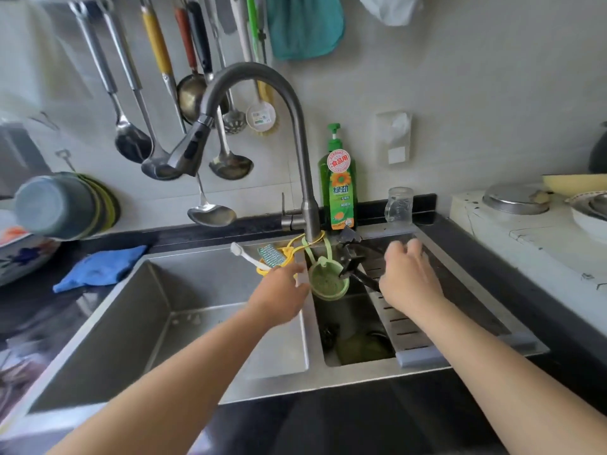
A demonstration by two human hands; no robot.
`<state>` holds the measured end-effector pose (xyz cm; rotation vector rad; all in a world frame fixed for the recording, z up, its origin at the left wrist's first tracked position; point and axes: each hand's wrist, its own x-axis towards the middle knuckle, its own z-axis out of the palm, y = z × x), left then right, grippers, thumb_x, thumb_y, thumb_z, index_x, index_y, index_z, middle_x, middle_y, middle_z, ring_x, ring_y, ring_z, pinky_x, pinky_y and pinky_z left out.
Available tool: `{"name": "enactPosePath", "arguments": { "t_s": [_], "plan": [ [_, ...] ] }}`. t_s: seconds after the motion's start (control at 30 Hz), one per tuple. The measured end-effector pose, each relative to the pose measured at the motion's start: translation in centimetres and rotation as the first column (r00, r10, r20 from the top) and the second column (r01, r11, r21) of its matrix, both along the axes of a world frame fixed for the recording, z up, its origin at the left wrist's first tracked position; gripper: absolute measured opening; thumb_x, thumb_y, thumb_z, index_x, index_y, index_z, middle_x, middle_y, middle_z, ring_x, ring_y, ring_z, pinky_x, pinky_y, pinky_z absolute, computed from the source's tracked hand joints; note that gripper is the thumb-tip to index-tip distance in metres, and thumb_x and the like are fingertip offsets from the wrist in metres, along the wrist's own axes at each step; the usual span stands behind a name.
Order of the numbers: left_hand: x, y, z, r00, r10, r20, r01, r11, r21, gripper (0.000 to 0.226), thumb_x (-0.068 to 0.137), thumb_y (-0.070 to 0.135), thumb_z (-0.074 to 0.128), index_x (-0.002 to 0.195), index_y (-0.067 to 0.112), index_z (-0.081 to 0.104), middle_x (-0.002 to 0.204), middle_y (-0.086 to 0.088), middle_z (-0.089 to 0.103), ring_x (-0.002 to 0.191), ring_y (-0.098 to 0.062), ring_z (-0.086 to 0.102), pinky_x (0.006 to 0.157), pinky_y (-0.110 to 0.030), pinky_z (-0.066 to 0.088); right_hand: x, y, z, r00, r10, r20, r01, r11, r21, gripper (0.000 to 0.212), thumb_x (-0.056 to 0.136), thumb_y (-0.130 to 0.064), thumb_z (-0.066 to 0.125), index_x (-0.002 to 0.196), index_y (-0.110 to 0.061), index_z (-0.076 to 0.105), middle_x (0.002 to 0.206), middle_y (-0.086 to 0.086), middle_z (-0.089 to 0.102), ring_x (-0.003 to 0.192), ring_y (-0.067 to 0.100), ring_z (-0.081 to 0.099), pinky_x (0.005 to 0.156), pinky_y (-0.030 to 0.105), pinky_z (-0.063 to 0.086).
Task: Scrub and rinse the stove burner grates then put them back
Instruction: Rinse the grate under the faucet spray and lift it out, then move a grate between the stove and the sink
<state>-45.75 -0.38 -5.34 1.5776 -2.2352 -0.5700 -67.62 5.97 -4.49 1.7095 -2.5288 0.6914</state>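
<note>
The steel sink [157, 310] lay open below; the left hand [282, 290], grip unclear, neared the divider, while the right hand [407, 277], fingers loosely curled, hovered beside the black grate [353, 257].

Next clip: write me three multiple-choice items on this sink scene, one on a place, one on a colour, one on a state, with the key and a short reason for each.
1. Where does the black burner grate lie?
A. in the left basin
B. on the slotted drain rack over the right basin
C. on the stove

2. What colour is the folded cloth left of the sink?
A. blue
B. red
C. white

3. What is the faucet doing?
A. running hard
B. dripping onto the grate
C. no water shows from it

Key: 1 B, the grate rests on the drain rack beside the right hand. 2 A, it is plainly blue. 3 C, no stream is visible under the spray head.
</note>
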Motion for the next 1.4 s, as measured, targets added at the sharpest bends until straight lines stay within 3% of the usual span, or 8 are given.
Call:
{"name": "enactPosePath", "arguments": {
  "t_s": [0.2,0.27,0.37,0.5,0.7,0.93,1.1,1.4],
  "plan": [
    [12.8,6.7,0.5,0.981,0.194,-0.025,-0.194,0.981,0.01,0.026,0.096,0.024,0.059,0.118,0.02,0.072,0.11,-0.002,0.069,0.101,-0.023,0.066,0.089,-0.029,0.051,12.1,-1.3,2.1,0.895,0.393,0.21,-0.39,0.919,-0.055,0.029,0.081,0.001,0.058,0.064,-0.019,0.045,0.071,0.002,0.052,0.07,0.027,0.051,0.056,0.031,0.036],
    [18.5,9.4,0.7,0.962,0.27,-0.037,-0.27,0.963,0.008,0.022,0.094,0.023,0.058,0.109,0.019,0.075,0.106,-0.002,0.071,0.1,-0.023,0.067,0.088,-0.03,0.052,17.2,-1.4,1.0,0.835,0.478,0.272,-0.546,0.783,0.298,0.029,0.086,-0.006,0.064,0.107,-0.026,0.064,0.126,0.004,0.061,0.11,0.031,0.059,0.083,0.035,0.051],
    [26.9,13.2,1.3,0.914,0.4,-0.061,-0.399,0.917,0.021,0.023,0.095,0.027,0.056,0.108,0.027,0.075,0.107,0.006,0.073,0.099,-0.017,0.069,0.088,-0.031,0.055,23.8,-2.0,0.7,0.803,0.51,0.308,-0.59,0.607,0.532,0.083,0.091,-0.007,0.063,0.159,-0.03,0.021,0.168,0.007,0.006,0.146,0.028,0.033,0.103,0.029,0.04],
    [36.2,17.1,1.6,0.851,0.523,-0.047,-0.523,0.852,0.009,0.023,0.095,0.023,0.056,0.103,0.025,0.077,0.091,0.006,0.074,0.089,-0.012,0.069,0.075,-0.019,0.05,33.9,-2.7,1.9,0.751,0.572,0.33,-0.655,0.71,0.259,0.033,0.091,-0.005,0.062,0.12,-0.02,0.068,0.115,0.003,0.061,0.09,0.019,0.06,0.067,0.02,0.045],
    [48.0,19.8,0.2,0.68,0.727,0.094,-0.72,0.687,-0.099,0.028,0.093,0.024,0.051,0.104,0.027,0.076,0.106,0.002,0.072,0.098,-0.024,0.068,0.085,-0.032,0.054,48.6,1.1,1.5,0.61,0.669,0.425,-0.79,0.557,0.256,0.017,0.096,-0.021,0.057,0.091,-0.007,0.065,0.074,0.014,0.073,0.057,0.026,0.07,0.051,0.028,0.053],
    [55.7,20.1,-2.4,0.491,0.842,0.223,-0.845,0.523,-0.112,0.023,0.094,0.03,0.048,0.112,0.019,0.059,0.114,-0.01,0.05,0.109,-0.038,0.057,0.092,-0.049,0.052,52.1,1.7,-0.8,0.599,0.206,0.773,-0.751,0.479,0.454,0.042,0.107,-0.028,0.04,0.067,-0.015,0.036,0.057,0.003,0.034,0.034,0.009,0.032,0.035,0.015,0.024],
    [58.5,19.2,-3.1,0.502,0.831,0.24,-0.842,0.533,-0.084,0.034,0.097,0.034,0.055,0.126,0.02,0.063,0.121,-0.014,0.053,0.117,-0.039,0.056,0.103,-0.047,0.048,52.0,1.7,-1.2,0.553,0.214,0.805,-0.763,0.519,0.386,0.032,0.105,-0.024,0.045,0.079,-0.007,0.056,0.061,0.003,0.055,0.041,0.008,0.045,0.036,0.015,0.034],
    [60.1,17.6,-3.1,0.498,0.841,0.209,-0.84,0.528,-0.122,0.039,0.1,0.028,0.057,0.138,0.021,0.061,0.128,-0.018,0.058,0.124,-0.036,0.053,0.105,-0.042,0.043,50.6,0.6,-1.7,0.258,0.021,0.966,-0.745,0.64,0.186,0.031,0.103,-0.02,0.052,0.076,-0.007,0.058,0.052,-0.004,0.046,0.035,0.003,0.033,0.033,0.014,0.022]
  ]
}}
